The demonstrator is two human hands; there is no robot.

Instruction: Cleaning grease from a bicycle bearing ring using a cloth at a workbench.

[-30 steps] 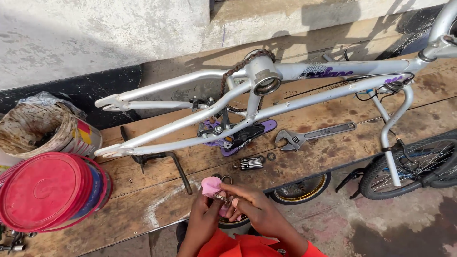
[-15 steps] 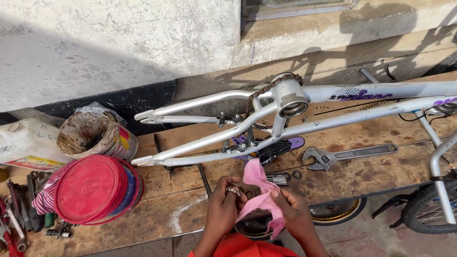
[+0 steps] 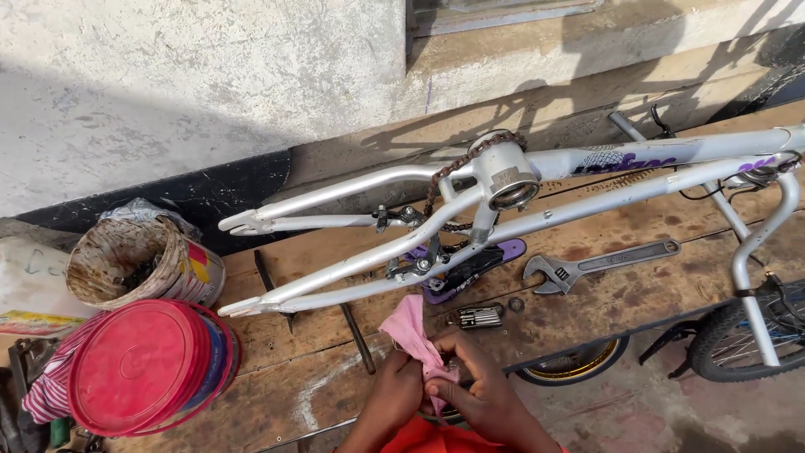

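At the bottom centre of the frame, my left hand (image 3: 394, 393) and right hand (image 3: 476, 387) both pinch a pink rag (image 3: 412, 330), fingers closed around it; whatever small part sits inside the cloth is hidden. Just above, across the middle, a silver bike frame (image 3: 537, 189) lies on the wooden bench (image 3: 277, 369), with a chain (image 3: 449, 172) on it, a wrench (image 3: 599, 262) at right and a multi-tool (image 3: 476, 316) close to my fingers. At lower left sit a red lid (image 3: 130, 366) and a dirty tub (image 3: 138, 262); a wheel (image 3: 746, 331) stands at lower right.
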